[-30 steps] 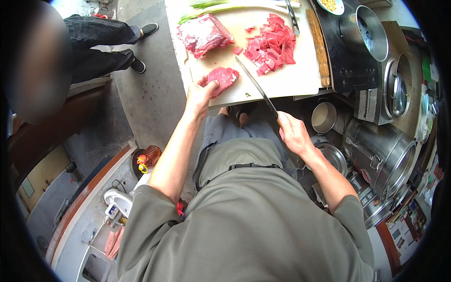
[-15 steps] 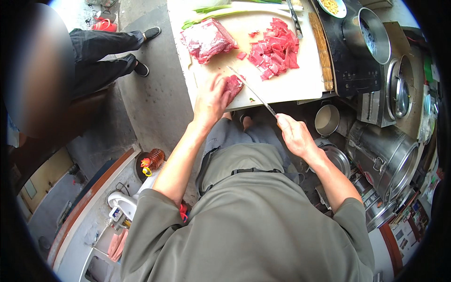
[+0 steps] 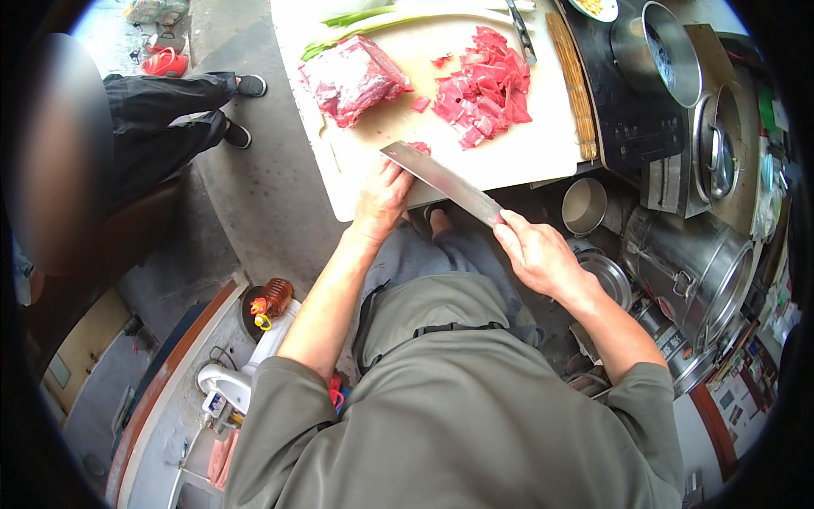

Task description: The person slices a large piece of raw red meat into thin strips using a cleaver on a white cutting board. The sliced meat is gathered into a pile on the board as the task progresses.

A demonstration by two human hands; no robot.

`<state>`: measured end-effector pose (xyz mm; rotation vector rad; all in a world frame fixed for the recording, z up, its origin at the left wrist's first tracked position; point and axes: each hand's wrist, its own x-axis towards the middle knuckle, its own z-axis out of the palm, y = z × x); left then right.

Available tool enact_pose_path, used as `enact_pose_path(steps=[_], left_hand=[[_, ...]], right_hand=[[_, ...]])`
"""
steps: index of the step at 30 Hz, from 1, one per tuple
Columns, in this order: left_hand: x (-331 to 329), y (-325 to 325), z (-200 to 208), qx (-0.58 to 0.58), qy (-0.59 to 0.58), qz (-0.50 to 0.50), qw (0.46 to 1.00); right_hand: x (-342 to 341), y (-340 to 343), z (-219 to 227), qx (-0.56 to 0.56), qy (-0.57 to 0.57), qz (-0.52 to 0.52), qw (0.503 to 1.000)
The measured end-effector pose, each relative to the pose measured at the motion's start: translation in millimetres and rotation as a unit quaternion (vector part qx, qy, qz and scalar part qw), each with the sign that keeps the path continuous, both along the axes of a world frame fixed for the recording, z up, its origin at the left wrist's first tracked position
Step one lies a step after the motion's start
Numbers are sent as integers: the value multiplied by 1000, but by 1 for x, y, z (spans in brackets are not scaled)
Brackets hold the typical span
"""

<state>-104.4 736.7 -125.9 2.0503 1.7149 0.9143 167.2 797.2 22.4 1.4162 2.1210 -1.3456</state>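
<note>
My right hand (image 3: 538,254) is closed round the handle of a cleaver (image 3: 445,182), its broad blade turned flat side up and pointing to the far left. The blade lies over the fingertips of my left hand (image 3: 383,202), which grips a small piece of raw meat (image 3: 420,148) near the board's front edge. Most of that piece is hidden under blade and fingers. Beyond, on the white cutting board (image 3: 543,153), sit a large block of raw red meat (image 3: 352,81) and a heap of thin meat slices (image 3: 485,89).
Green onions (image 3: 407,19) and a second knife (image 3: 521,34) lie along the board's far side. A bundle of thin sticks (image 3: 572,85) borders its right edge. Further right are a black cooktop (image 3: 640,127) and a steel pot (image 3: 657,55). Another person's legs (image 3: 170,110) show at left.
The cleaver has turned from edge-down to showing its flat side, and its tip has moved left over my left fingers. The small meat piece is now mostly covered. The whole view has shifted slightly.
</note>
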Motion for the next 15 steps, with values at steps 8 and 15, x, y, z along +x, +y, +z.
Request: enact_pose_path(steps=[8,15], left_hand=[[5,4,-4,37,-12,27,999],[8,3,-7,34,-10,48,998]], right_hand=[[1,13,3,-47,-2,3,999],[-6,14,-42,-21,30,7,999]])
